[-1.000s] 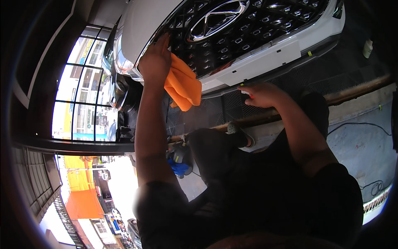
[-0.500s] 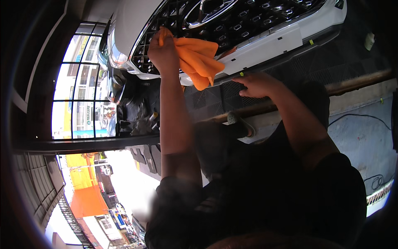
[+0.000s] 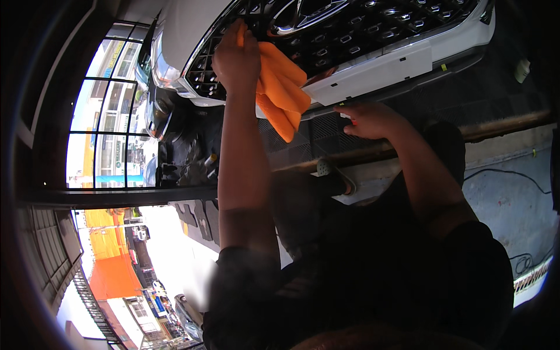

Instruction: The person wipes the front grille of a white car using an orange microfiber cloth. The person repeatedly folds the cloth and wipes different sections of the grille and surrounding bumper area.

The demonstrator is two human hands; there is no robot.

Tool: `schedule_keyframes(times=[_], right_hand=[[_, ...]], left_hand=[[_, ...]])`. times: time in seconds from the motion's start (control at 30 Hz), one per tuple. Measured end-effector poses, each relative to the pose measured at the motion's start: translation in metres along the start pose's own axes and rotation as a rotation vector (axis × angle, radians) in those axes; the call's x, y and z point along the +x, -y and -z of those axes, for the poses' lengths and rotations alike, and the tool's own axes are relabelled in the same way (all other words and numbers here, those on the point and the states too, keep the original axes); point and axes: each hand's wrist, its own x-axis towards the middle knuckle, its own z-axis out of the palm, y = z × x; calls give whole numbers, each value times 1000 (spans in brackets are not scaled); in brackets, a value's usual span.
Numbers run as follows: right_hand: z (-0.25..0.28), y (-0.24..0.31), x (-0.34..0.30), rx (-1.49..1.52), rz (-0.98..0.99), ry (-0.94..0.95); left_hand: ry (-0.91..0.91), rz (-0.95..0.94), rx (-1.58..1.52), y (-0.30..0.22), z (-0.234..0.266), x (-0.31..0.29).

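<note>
My left hand [image 3: 236, 61] grips an orange cloth [image 3: 283, 87] against the black grille [image 3: 350, 41] of a white car, at the grille's left end. The cloth's loose folds hang to the right of the wrist and below the bumper's edge. Chrome lines the grille, and a chrome emblem [image 3: 309, 14] sits above and to the right of that hand. Lower down, my right hand [image 3: 376, 121] is held in front of the white bumper [image 3: 373, 76], with its fingers curled. Between thumb and forefinger shows a small white and red thing [image 3: 349, 118], too small to name.
Dark ribbed floor tiles [image 3: 332, 131] lie under the bumper, ending at a brown-edged strip. A pale bottle [image 3: 522, 71] stands at the far right. A black cable [image 3: 507, 172] runs over the grey floor. On the left, large window panes [image 3: 105, 116] face the street.
My left hand and the cloth have moved slightly up along the grille. My right hand has turned and its fingers have curled, and a white and red thing now shows between them.
</note>
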Motion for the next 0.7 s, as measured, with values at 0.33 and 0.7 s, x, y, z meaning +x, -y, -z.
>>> schedule_keyframes(times=[0.33,0.7], right_hand=[[0,3,0,-48,-20,107],[-7,-3,8,-60,-3,42]], left_hand=[[-9,-253,239,76,25,-12],[-176,-504,405,68,7,31]])
